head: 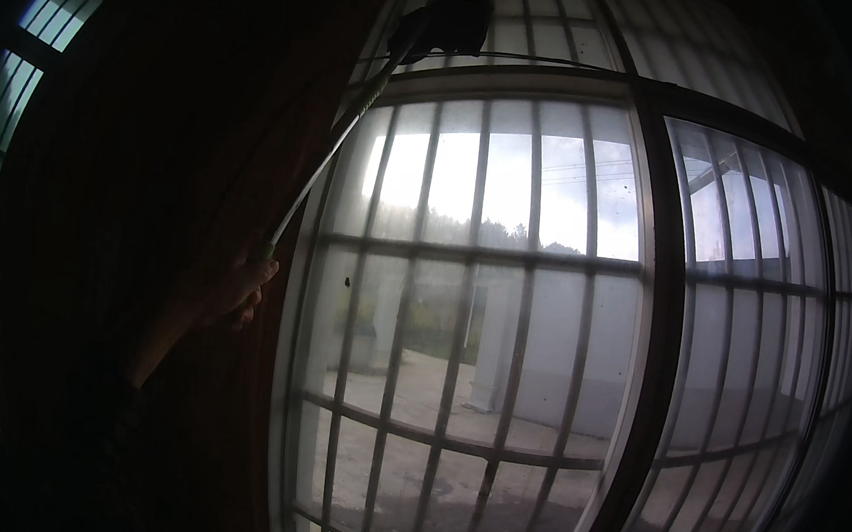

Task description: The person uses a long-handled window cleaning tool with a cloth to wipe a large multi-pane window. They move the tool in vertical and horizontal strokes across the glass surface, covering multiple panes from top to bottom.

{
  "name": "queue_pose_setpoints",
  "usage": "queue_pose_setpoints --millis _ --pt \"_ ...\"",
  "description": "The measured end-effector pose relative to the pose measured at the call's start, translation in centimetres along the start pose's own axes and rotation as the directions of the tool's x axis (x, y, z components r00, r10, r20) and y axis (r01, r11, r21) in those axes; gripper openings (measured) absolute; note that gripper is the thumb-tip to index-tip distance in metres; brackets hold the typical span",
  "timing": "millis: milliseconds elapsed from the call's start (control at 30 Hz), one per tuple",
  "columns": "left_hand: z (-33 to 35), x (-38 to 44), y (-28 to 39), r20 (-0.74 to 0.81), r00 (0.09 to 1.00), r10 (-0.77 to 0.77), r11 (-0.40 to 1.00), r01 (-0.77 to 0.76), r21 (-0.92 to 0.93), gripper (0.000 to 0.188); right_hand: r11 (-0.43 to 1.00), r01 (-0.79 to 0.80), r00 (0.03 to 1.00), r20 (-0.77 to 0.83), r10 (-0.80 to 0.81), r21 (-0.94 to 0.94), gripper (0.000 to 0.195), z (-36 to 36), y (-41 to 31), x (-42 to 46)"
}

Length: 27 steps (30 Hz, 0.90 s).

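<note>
My left hand (239, 294) reaches up from the lower left, its fingers closed around the green grip of a long thin metal rod (322, 166). The rod slants up to the right. At its upper end is a dark, floppy-looking head (450, 24), perhaps cloth, seen against the upper window pane (553, 38). Whether this head touches the glass or the frame, I cannot tell. Below it stands a tall window (495, 330) with vertical and horizontal bars. My right hand is out of view.
A thin dark cable or rod (537, 59) runs across by the tool's head. A thick dark frame post (657, 297) separates the window from another barred window (746, 348) at right. More barred panes (11, 103) show at far left. The room is very dark.
</note>
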<state>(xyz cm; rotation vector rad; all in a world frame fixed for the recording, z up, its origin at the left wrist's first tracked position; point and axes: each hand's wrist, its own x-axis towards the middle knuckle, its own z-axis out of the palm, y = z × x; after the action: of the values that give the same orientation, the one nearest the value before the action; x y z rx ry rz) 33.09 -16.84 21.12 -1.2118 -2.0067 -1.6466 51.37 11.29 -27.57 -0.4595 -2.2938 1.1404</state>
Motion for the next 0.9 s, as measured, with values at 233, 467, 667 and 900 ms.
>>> queue_pose_setpoints --millis 233,467,667,900 --pt "1.6 -13.9 -1.5 -0.012 0.964 -0.267 0.964 0.267 -0.014 0.033 1.000 -0.023 0.999 0.033 0.023 -0.011 0.040 -0.6 1.2 0.1" --pt "3.4 -7.1 0.2 -0.033 0.997 -0.065 0.993 0.061 -0.103 0.035 0.998 -0.062 0.998 0.018 0.061 0.030 0.039 0.4 2.6 -0.7" --pt "8.2 9.8 11.7 0.007 0.975 0.221 0.975 -0.221 -0.017 0.023 0.994 -0.080 0.990 -0.110 0.087 0.073 0.039 1.8 2.1 -0.7" --pt "13.5 10.1 13.3 0.034 0.982 0.186 0.969 -0.177 -0.171 0.031 0.830 0.423 0.713 -0.431 -0.553 -0.364 0.038 -9.7 -9.1 0.8"
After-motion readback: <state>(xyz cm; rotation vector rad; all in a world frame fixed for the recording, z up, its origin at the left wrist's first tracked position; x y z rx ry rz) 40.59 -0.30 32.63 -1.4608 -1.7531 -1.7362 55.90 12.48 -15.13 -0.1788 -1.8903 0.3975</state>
